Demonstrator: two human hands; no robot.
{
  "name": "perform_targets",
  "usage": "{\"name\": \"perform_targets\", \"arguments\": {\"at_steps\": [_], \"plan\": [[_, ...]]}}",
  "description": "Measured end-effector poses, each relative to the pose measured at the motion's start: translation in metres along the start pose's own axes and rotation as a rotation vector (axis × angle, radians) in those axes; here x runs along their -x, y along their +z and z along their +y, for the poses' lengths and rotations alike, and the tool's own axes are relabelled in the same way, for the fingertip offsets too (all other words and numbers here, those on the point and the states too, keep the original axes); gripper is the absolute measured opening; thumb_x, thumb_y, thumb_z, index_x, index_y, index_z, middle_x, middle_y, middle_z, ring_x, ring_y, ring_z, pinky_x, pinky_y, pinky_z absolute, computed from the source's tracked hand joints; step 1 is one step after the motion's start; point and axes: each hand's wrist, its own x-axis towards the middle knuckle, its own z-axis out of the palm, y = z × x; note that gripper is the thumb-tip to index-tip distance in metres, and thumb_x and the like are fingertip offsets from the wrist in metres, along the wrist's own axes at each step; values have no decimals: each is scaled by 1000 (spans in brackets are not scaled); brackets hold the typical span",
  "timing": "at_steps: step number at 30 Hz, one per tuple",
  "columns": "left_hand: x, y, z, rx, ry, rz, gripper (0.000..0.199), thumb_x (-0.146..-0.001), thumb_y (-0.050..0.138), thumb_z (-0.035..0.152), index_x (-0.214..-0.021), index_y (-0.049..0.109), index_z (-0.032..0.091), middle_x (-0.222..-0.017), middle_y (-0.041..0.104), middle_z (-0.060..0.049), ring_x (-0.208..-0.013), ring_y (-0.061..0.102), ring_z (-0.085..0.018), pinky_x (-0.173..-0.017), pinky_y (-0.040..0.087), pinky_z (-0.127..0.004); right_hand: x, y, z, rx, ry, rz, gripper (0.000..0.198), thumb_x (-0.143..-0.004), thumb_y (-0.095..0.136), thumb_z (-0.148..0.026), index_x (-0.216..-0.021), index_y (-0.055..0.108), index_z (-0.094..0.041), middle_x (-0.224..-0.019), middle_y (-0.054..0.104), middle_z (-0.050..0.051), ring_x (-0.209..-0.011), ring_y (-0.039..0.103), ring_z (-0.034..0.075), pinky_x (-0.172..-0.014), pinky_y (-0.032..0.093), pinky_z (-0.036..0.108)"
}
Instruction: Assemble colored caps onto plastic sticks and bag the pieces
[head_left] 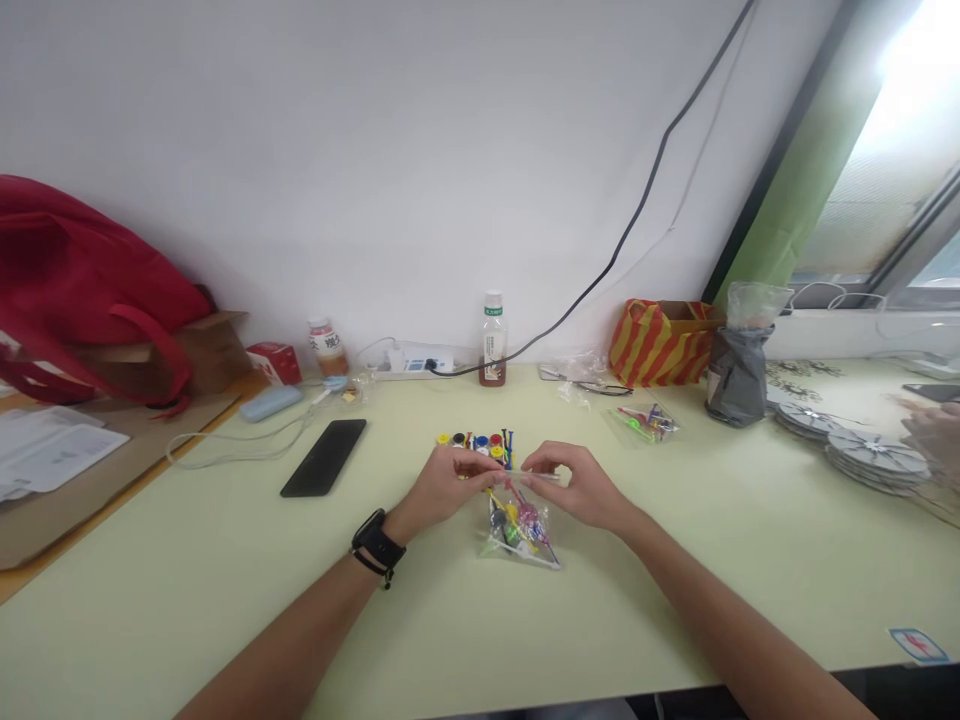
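Both of my hands pinch the top edge of a clear plastic bag with small coloured plastic pieces inside. My left hand wears a black watch at the wrist and grips the bag's left upper corner. My right hand closes thumb and fingers on the right side of the same edge. The bag hangs down or rests toward me on the table; I cannot tell which. Just behind my fingers lie rows of small coloured round pieces and sticks, partly hidden by my hands.
A black phone lies left of my hands. Another filled plastic bag is at the back right. A drink bottle and a power strip stand along the wall. Stacked grey discs sit far right, near another person's hand.
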Motion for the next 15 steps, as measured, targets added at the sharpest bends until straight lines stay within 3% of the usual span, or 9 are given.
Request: {"name": "perform_targets", "arguments": {"at_steps": [7, 12, 15], "plan": [[0, 1, 0, 79, -62, -68, 31, -83, 79, 46, -85, 84, 16, -79, 79, -9, -68, 70, -19, -64, 59, -28, -2, -16, -1, -69, 106, -154, 35, -89, 70, -53, -82, 80, -20, -68, 68, 3, -61, 53, 15, -57, 42, 28], [2, 4, -1, 131, -127, -128, 33, -81, 81, 47, -80, 82, 14, -70, 76, -8, -60, 66, -15, -59, 56, -24, 1, -34, -9, -70, 175, -255, 35, -86, 73, -53, -79, 80, -20, -55, 57, -1, -51, 42, 11, -48, 34, 26], [5, 6, 3, 102, -105, -148, 34, -81, 81, 48, -75, 79, 14, -67, 74, -7, -58, 65, -15, -57, 53, -24, 8, -39, -16, -80, 195, -308, 36, -88, 71, -55, -82, 81, -21, -50, 52, -2, -47, 45, 12, -45, 34, 25]]}}
